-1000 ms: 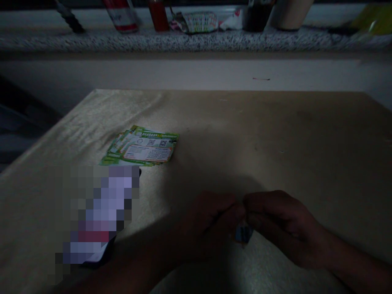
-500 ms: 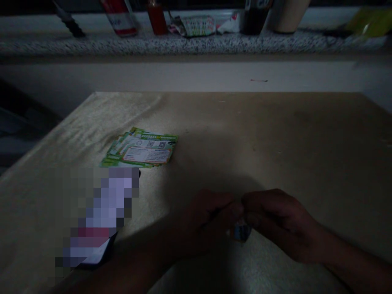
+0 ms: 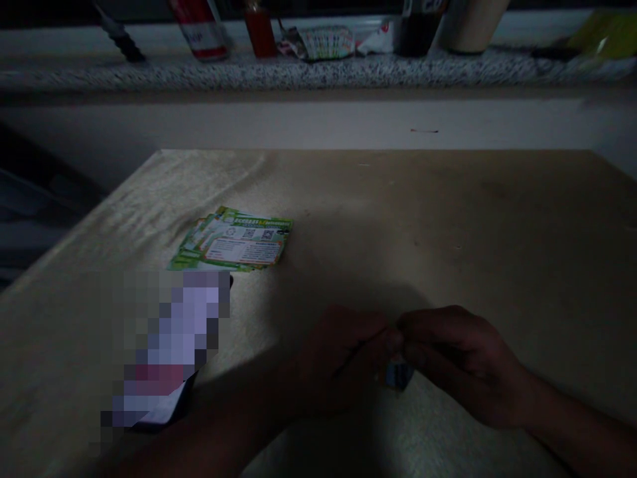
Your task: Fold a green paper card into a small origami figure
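My left hand [image 3: 348,348] and my right hand [image 3: 460,365] meet low over the table, fingertips pinched together and touching. Between them hangs a small, shiny blue and orange packet [image 3: 398,374]. Only its lower part shows under the fingers, and its upper edge is hidden. Dim light hides what kind of packet it is. Both hands are closed on it, the left thumb and index against the right ones.
On the table [image 3: 497,265], a stack of green printed cards [image 3: 243,242] lies left of centre. Nearer to me is a phone [image 3: 169,405], mostly blurred out. Behind, a speckled ledge [image 3: 308,76] bears a red can [image 3: 202,33], a red bottle [image 3: 261,33], crumpled wrappers [image 3: 326,41] and a dark bottle [image 3: 421,30].
The whole view has shifted slightly, so everything sits a little further right. Both hands stay pinched together on the packet, with only small finger movement.
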Action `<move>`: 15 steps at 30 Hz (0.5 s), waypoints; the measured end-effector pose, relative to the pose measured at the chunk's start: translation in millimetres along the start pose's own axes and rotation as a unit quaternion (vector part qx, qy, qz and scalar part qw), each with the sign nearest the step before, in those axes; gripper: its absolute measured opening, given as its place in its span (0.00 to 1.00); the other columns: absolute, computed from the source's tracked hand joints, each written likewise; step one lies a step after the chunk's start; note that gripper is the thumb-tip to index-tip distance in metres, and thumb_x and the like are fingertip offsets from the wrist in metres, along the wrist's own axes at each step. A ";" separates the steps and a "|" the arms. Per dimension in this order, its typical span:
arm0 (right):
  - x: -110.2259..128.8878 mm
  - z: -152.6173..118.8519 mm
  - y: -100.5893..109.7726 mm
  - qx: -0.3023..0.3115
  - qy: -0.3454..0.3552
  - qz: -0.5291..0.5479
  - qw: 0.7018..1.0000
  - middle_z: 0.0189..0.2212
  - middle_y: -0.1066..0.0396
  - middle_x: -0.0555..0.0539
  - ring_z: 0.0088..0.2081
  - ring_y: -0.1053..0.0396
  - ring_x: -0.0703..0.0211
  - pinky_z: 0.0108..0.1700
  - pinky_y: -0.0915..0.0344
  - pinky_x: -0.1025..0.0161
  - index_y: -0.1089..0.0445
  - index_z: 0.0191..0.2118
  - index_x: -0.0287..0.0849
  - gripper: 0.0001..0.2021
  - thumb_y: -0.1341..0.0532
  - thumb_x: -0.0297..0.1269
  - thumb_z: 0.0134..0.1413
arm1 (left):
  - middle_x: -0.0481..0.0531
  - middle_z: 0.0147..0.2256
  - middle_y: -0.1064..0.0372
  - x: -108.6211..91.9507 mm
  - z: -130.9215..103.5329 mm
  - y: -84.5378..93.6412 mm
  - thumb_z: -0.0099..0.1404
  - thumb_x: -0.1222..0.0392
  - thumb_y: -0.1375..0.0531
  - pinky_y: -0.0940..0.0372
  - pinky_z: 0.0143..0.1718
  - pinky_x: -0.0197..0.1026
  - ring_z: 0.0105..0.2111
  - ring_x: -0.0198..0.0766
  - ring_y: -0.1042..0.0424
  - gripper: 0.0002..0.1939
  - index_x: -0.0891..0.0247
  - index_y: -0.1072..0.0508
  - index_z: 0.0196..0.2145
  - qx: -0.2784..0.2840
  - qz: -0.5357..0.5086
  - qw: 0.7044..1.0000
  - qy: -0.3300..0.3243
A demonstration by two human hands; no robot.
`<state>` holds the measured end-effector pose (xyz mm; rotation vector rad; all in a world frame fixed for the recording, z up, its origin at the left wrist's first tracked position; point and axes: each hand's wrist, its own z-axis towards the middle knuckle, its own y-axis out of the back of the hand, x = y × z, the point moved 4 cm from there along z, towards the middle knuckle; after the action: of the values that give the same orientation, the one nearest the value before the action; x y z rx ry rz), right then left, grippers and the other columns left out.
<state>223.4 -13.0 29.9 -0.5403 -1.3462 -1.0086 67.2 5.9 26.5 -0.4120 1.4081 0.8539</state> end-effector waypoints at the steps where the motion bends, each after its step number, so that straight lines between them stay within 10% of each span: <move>1: 0.2 0.1 0.1 -0.001 0.000 -0.001 1.000 0.23 0.34 0.52 0.24 0.39 0.67 0.27 0.41 0.69 0.32 0.32 0.38 0.10 0.43 0.28 0.67 | 0.40 0.19 0.48 0.3 0.4 0.2 0.75 0.57 0.49 0.49 0.22 0.31 0.18 0.27 0.46 0.19 0.63 0.39 0.24 0.001 -0.005 1.000 0.000; 10: -8.9 -2.6 1.2 0.012 -0.033 -0.010 0.999 0.22 0.36 0.53 0.23 0.40 0.67 0.25 0.41 0.68 0.31 0.31 0.39 0.13 0.45 0.32 0.69 | 0.42 0.20 0.45 5.3 -1.7 -1.6 0.75 0.54 0.49 0.46 0.23 0.32 0.20 0.28 0.46 0.21 0.64 0.36 0.24 0.003 -0.041 0.998 0.042; 15: 1.1 -1.6 9.2 -0.043 0.083 -0.133 0.987 0.28 0.29 0.48 0.28 0.32 0.63 0.29 0.34 0.66 0.29 0.43 0.38 0.06 0.41 0.26 0.62 | 0.43 0.21 0.44 13.3 -3.5 1.7 0.75 0.51 0.48 0.47 0.24 0.33 0.22 0.29 0.45 0.22 0.65 0.33 0.25 -0.034 -0.102 0.988 0.111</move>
<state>231.9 -10.1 32.7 -0.3356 -1.2509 -1.3057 62.8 8.1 13.5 -0.7084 1.5122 0.7065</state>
